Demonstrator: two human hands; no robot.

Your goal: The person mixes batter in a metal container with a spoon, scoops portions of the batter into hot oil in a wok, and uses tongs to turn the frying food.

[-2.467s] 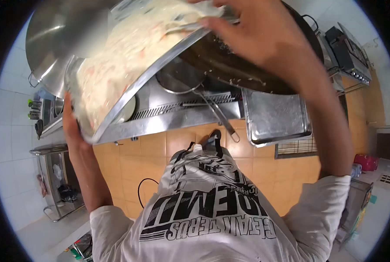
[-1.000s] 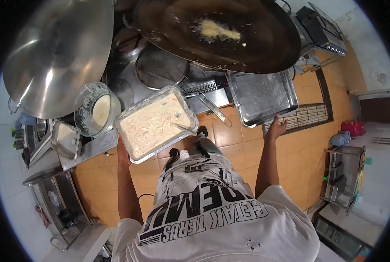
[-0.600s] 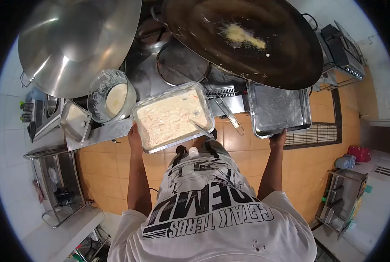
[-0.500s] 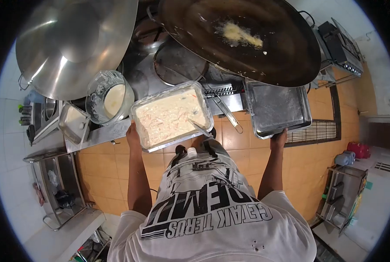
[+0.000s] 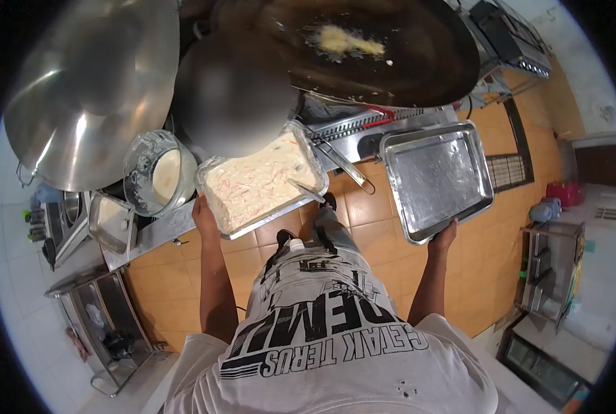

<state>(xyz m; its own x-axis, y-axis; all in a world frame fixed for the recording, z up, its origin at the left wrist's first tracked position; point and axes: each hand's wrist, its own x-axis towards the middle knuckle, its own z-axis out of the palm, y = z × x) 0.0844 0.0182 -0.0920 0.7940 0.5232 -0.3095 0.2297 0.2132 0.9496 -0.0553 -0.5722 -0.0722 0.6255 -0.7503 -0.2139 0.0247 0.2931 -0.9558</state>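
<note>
My left hand (image 5: 204,212) grips the left edge of a metal tray of pale batter (image 5: 252,186) with orange shreds in it. The handle of a utensil (image 5: 306,190) sticks out over that tray's right side. On the right, my right hand (image 5: 446,237) is closed on the near edge of an empty metal tray (image 5: 437,179), its fingers partly hidden beneath. A glass bowl (image 5: 157,172) with pale liquid stands left of the batter tray. Yellow batter (image 5: 346,43) lies in oil in the large dark wok (image 5: 418,69) above.
A large steel pan or lid (image 5: 90,90) is at the upper left. Below it is a small metal tray (image 5: 112,222). A wire-handled strainer (image 5: 346,165) lies at the counter edge (image 5: 177,224). A blurred round patch covers part of the stove. Red tongs or a red handle (image 5: 380,116) shows behind.
My right hand, earlier over the batter tray, now holds the empty tray, which has come nearer and away from the counter. The batter tray has come down from near the wok.
</note>
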